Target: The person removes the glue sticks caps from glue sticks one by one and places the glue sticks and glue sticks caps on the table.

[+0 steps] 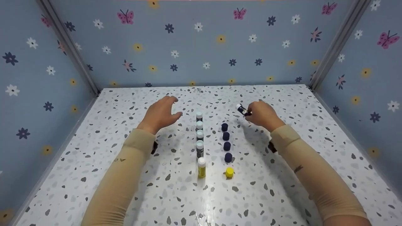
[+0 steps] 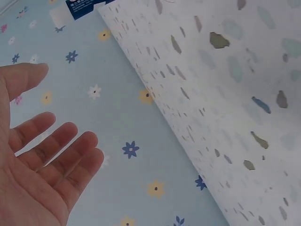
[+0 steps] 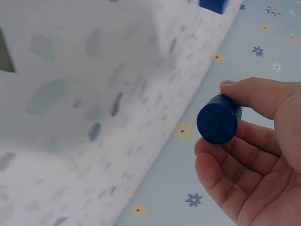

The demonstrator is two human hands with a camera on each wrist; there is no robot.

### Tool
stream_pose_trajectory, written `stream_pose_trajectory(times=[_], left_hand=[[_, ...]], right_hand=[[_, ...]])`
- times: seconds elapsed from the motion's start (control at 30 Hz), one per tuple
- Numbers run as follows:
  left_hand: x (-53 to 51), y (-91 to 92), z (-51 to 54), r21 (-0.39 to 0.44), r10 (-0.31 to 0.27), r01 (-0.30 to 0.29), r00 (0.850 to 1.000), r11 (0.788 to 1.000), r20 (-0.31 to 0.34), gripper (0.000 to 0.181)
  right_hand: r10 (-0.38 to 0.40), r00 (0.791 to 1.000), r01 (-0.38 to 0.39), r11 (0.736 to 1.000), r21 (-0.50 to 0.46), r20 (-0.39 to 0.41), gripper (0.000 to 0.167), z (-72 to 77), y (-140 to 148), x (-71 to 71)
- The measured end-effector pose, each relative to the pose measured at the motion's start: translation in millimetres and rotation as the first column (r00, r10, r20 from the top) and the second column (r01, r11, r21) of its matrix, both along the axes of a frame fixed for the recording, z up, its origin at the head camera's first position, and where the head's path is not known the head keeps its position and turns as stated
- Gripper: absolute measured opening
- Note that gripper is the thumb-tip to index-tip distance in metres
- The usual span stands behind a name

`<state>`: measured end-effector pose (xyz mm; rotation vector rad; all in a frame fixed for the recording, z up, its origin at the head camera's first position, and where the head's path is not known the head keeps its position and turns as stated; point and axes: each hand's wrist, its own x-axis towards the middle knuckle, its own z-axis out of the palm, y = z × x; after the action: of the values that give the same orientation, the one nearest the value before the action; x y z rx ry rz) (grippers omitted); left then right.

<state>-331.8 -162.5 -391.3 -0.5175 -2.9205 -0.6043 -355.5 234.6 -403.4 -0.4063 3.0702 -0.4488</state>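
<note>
My right hand (image 1: 263, 115) pinches a dark blue glue stick (image 1: 241, 109) with a white top, tilted above the table; its round blue base (image 3: 217, 123) faces the right wrist camera. My left hand (image 1: 160, 113), fingers spread and relaxed, hovers over the table and holds nothing. Just right of it, a row of dark glue sticks (image 1: 200, 149) with pale tops stands upright. At the row's near end stands a yellow glue stick (image 1: 201, 168) with a white top. Dark blue caps (image 1: 227, 146) form a second row to the right, with a yellow cap (image 1: 229, 172) nearest me.
The white speckled table (image 1: 169, 201) is bounded by a blue flowered back wall (image 1: 188, 40) and side walls (image 1: 25, 103). Grey metal posts (image 1: 67, 44) stand at the back corners.
</note>
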Motion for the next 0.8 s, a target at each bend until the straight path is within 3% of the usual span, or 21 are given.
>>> stream_pose_trajectory(times=[0.2, 0.53, 0.8], left_hand=[[3.5, 16.5, 15.5, -0.068, -0.063, 0.055, 0.992, 0.996, -0.110, 0.065], [14.8, 52.1, 37.5, -0.218, -0.159, 0.105, 0.956, 0.970, -0.247, 0.077], [18.8, 74.7, 41.4, -0.316, -0.220, 0.113, 0.919, 0.942, -0.328, 0.077]], right_hand=[[0.047, 0.993, -0.047, 0.999, 0.001, -0.109, 0.027, 19.9, -8.6, 2.1], [0.163, 0.957, -0.165, 0.986, 0.012, -0.239, 0.025, 42.1, -31.2, 15.1], [0.245, 0.918, -0.246, 0.969, 0.036, -0.311, 0.024, 54.1, -50.4, 31.2]])
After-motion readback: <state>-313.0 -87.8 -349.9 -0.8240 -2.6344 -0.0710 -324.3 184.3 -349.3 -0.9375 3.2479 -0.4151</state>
